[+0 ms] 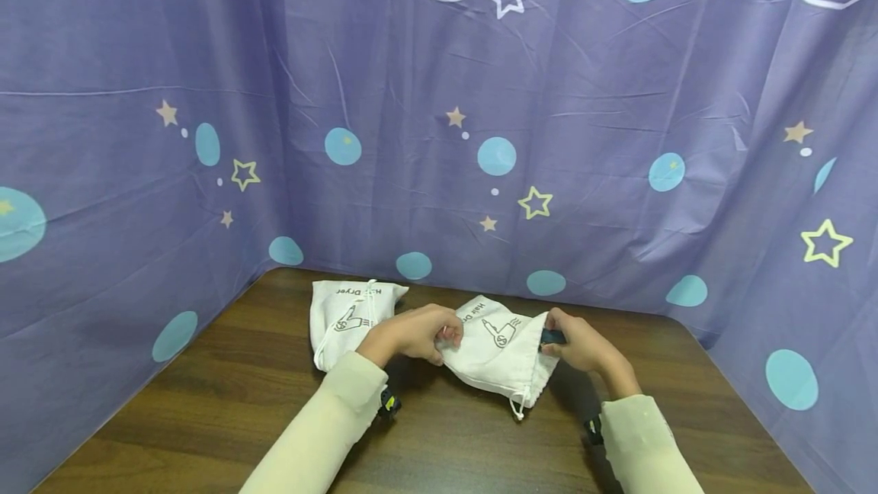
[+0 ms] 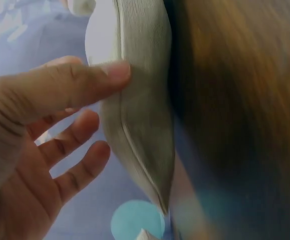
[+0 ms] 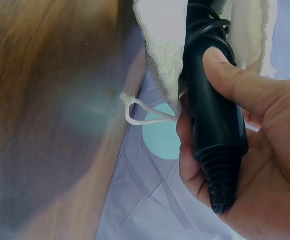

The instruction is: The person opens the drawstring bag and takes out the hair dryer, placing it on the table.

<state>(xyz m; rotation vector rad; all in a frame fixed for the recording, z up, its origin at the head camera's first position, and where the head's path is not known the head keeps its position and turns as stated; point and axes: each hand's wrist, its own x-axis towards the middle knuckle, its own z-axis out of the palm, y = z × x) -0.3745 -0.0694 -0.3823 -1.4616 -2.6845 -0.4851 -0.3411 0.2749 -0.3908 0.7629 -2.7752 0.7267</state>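
Observation:
A white drawstring bag printed with a hair dryer lies on the table, its mouth toward the right. My right hand grips a black handle with a ribbed end at that mouth; a black cord is looped around it, and its far part is hidden inside the bag. At the bag's closed end is my left hand, thumb against the seamed side of the bag in the left wrist view, other fingers loosely bent. A knotted white drawstring hangs from the mouth.
A second white bag with the same print lies at the back left, behind my left forearm. The brown wooden table is bordered by a purple curtain with stars and blue dots at the back and sides.

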